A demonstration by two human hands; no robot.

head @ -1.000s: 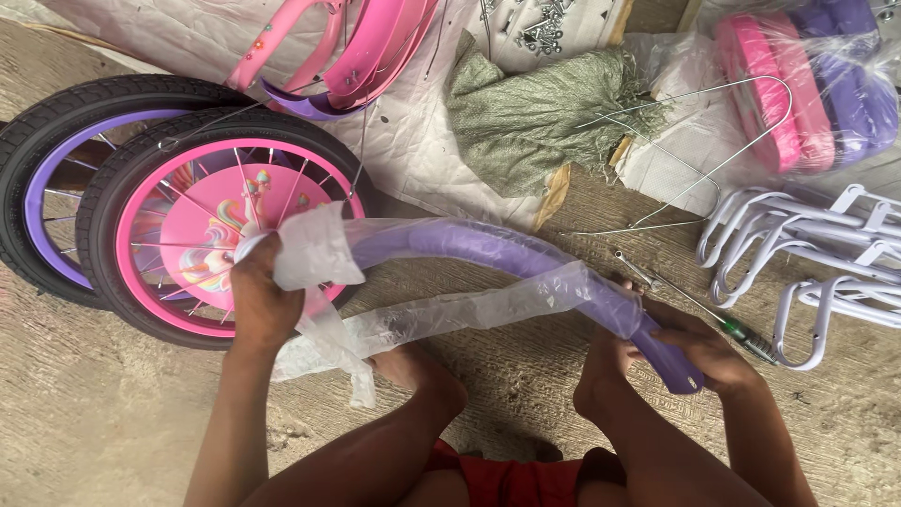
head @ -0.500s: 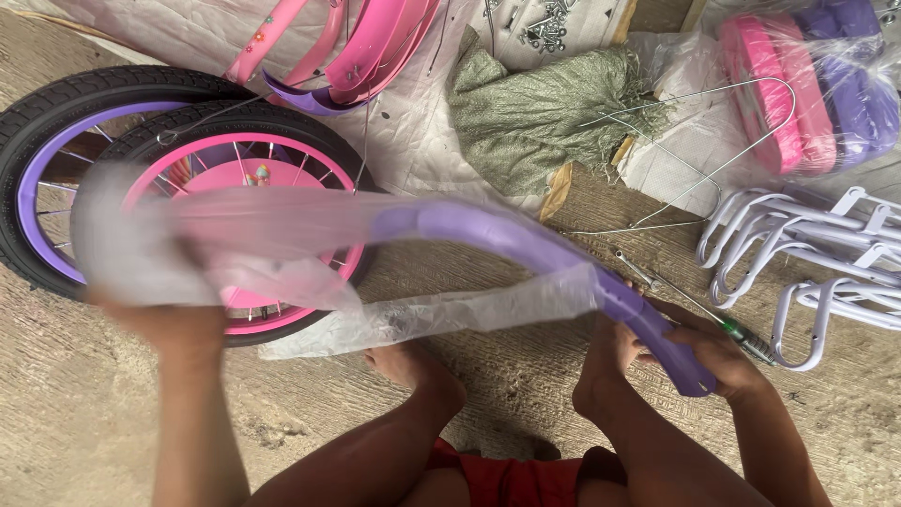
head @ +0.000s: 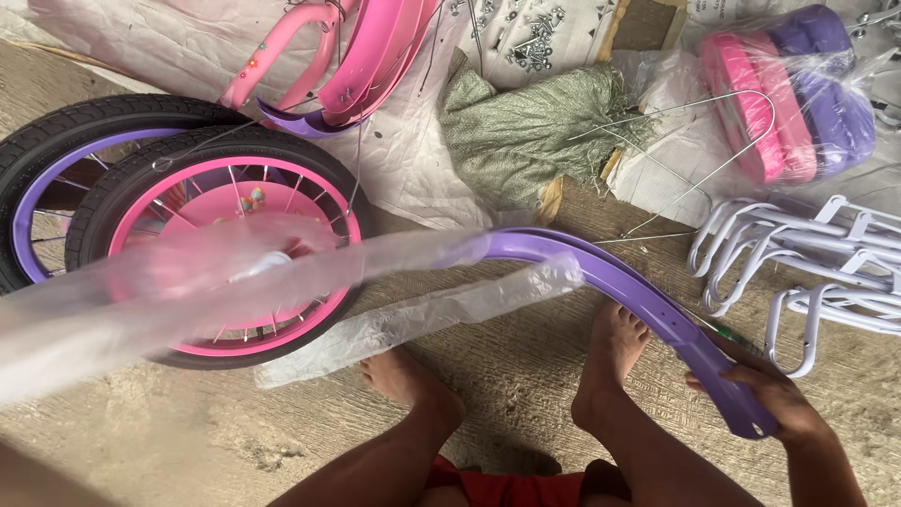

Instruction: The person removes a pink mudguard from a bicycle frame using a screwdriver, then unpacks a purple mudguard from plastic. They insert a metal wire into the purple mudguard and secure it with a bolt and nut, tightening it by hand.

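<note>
My right hand grips the lower right end of a curved purple bicycle mudguard. A clear plastic sleeve stretches, blurred, from the mudguard's left end to the frame's left edge, half slid off it. My left hand itself is out of frame; only a blurred bit of forearm shows at the bottom left corner. A second loose strip of plastic wrap lies on the floor under the mudguard. My bare feet rest on the concrete between the mudguard's ends.
Two small bicycle wheels, pink-rimmed and purple-rimmed, lie at left. Pink mudguards and frame tube lie at the top, with a green cloth, a bag of screws, bagged pink and purple parts and white wire frames at right.
The plastic sleeve has been pulled further left off the purple mudguard, and my left hand has gone out past the left edge. My right hand keeps its hold.
</note>
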